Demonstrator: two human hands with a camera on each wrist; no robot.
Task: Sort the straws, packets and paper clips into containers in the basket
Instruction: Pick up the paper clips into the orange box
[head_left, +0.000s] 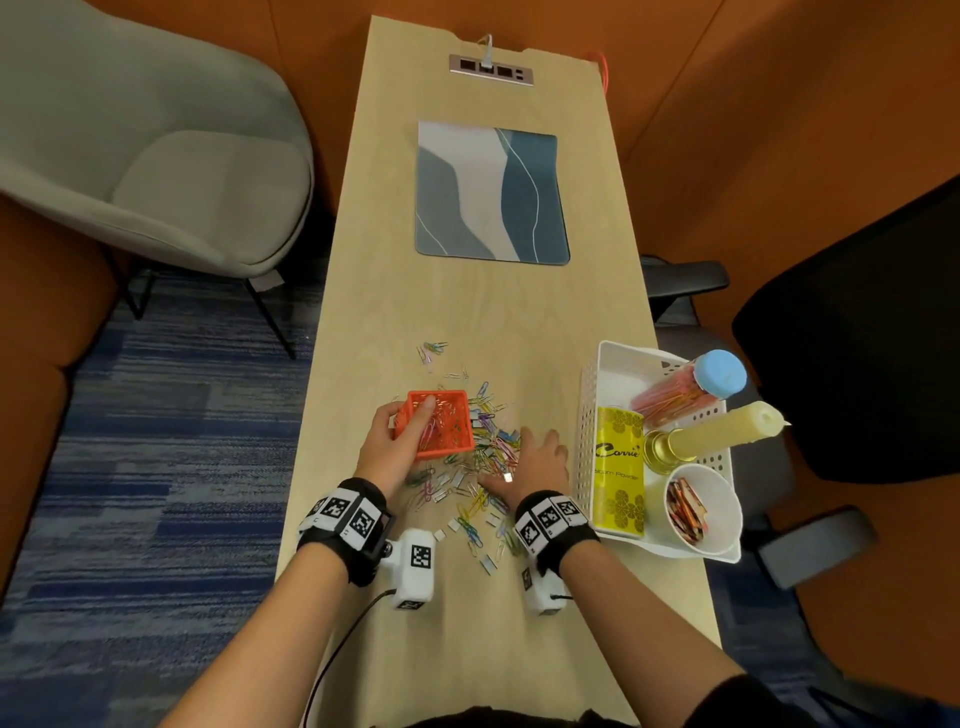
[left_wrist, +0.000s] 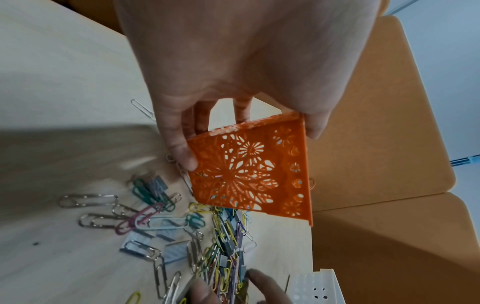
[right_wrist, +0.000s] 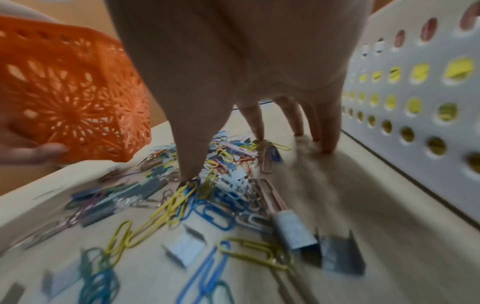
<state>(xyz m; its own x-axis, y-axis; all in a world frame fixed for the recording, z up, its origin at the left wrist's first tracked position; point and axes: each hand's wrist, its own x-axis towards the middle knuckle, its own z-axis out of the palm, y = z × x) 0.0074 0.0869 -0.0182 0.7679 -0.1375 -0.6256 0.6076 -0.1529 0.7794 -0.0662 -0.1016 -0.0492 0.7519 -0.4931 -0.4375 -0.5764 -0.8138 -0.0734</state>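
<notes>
From the head view, my left hand (head_left: 395, 436) grips the orange container (head_left: 435, 423), tilted, above loose paper clips (head_left: 483, 467) on the worktop (head_left: 467, 312). Left wrist: light, stiff lattice. Right wrist: my right hand (right_wrist: 233, 82), fingers spread, rakes thin, slippery clips; I'd scoop, not pinch.

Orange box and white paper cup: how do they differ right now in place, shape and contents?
The orange box is square with lacy cut-out walls; the white paper cup is round and solid-walled. The box is out over the table, tilted, gripped by the left hand; the cup sits in the white basket, untouched. The box holds paper clips; the cup holds packets. Both are open-topped and partly filled.
</notes>
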